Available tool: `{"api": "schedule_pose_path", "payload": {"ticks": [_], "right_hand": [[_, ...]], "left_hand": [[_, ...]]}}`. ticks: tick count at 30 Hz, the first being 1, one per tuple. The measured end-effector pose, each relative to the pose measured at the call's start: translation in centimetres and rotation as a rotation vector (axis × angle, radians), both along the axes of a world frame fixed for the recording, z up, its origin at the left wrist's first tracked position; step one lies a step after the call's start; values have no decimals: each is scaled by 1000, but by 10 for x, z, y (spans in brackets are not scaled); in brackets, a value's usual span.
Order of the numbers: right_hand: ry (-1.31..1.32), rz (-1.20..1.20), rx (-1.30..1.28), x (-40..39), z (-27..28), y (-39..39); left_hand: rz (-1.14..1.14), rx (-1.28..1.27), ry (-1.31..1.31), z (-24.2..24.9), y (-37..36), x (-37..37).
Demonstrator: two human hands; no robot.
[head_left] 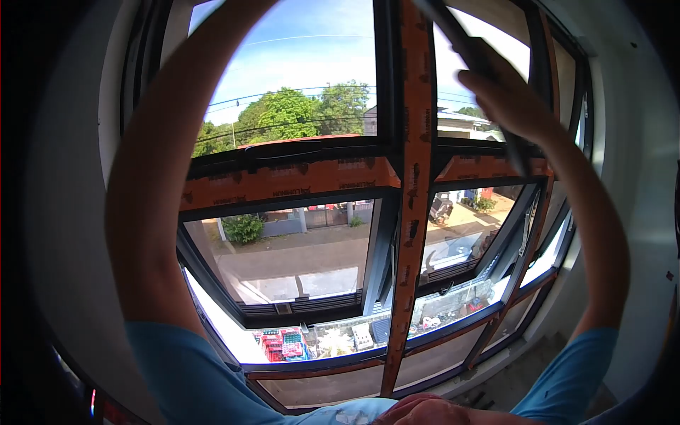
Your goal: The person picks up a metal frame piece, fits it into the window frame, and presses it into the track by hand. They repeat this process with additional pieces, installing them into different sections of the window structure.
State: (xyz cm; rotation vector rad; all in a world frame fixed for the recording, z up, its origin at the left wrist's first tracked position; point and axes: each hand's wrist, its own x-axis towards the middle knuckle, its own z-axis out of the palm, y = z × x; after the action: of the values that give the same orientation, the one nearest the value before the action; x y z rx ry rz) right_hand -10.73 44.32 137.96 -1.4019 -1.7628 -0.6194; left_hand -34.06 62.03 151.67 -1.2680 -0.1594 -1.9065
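Note:
My right hand [516, 99] is raised at the upper right, in front of a window pane. Its fingers are closed around a long, narrow dark tool [451, 30] that slants from the top edge down past my wrist; its exact kind I cannot tell. My left arm [152, 184] reaches up past the top edge, so the left hand is out of the picture. Before me stands a dark-framed window with a central upright post [414, 142] and a crossbar [283, 183], both covered in orange printed film.
Two lower sashes [301, 309] [453, 276] are tilted outward. Below outside are red crates [283, 345] and assorted items on a ledge. A street [290, 265], trees [283, 117] and overhead wires lie beyond. Pale walls [67, 191] flank the window.

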Motion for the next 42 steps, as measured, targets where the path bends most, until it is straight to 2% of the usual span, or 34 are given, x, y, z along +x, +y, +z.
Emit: {"api": "schedule_pose_path", "payload": {"ticks": [1,2,3,4,5,6,8,10,12,13,14,16,18,20,21,22,23,24,25,27,30,36,38,41,42], "right_hand": [[44,-17,68,-8,-2,21],[87,-35,140,-15,0,40],[167,73,115,-25,5,53],[243,182,90,-32,11,64],[266,225,131,-34,18,80],[289,269,165,-32,24,97],[306,213,261,-27,35,129],[325,157,345,-25,40,148],[355,235,320,-30,40,155],[465,281,251,-40,33,146],[467,283,247,-40,32,151],[363,143,274,-40,30,157],[340,138,275,-36,28,165],[33,20,511,-32,31,182],[-123,-200,517,-37,33,179],[-120,-200,516,-43,36,174],[-196,-303,536,-49,40,168],[-272,-405,554,-51,42,168],[-272,-403,553,-50,45,171],[-401,-539,715,-48,59,175],[-466,-632,795,-38,66,183],[-392,-552,808,-31,68,190],[-411,-546,822,-32,70,194],[-394,-550,783,-30,72,201],[-429,-532,893,-29,72,203]], "left_hand": [[-192,-245,363,-6,-6,1],[-294,-444,354,-31,0,27],[-445,-564,590,-58,1,31],[-563,-669,678,-91,-9,43],[-585,-898,889,-110,-30,39],[-961,-1077,1164,-112,-17,49],[-985,-1117,1136,-122,-15,49],[-1113,-1195,1094,-136,-8,52],[-968,-1236,1076,-153,-8,56],[-947,-1239,1035,-159,-7,60],[-927,-1244,996,-165,-2,65],[-970,-1236,957,-173,11,73],[-1009,-1227,926,-177,21,79],[-905,-1240,832,-175,28,80],[-906,-1241,832,-175,34,83],[-837,-1198,866,-176,41,86],[-770,-1153,898,-178,48,88],[-770,-1155,896,-178,50,89],[-767,-1157,894,-179,52,90],[-765,-1159,891,-180,52,93],[-803,-1282,883,-181,47,96],[-858,-1174,941,-193,57,100],[-780,-980,871,-197,63,106],[-792,-1033,865,-198,54,100],[-792,-1033,869,-197,57,101]]}}
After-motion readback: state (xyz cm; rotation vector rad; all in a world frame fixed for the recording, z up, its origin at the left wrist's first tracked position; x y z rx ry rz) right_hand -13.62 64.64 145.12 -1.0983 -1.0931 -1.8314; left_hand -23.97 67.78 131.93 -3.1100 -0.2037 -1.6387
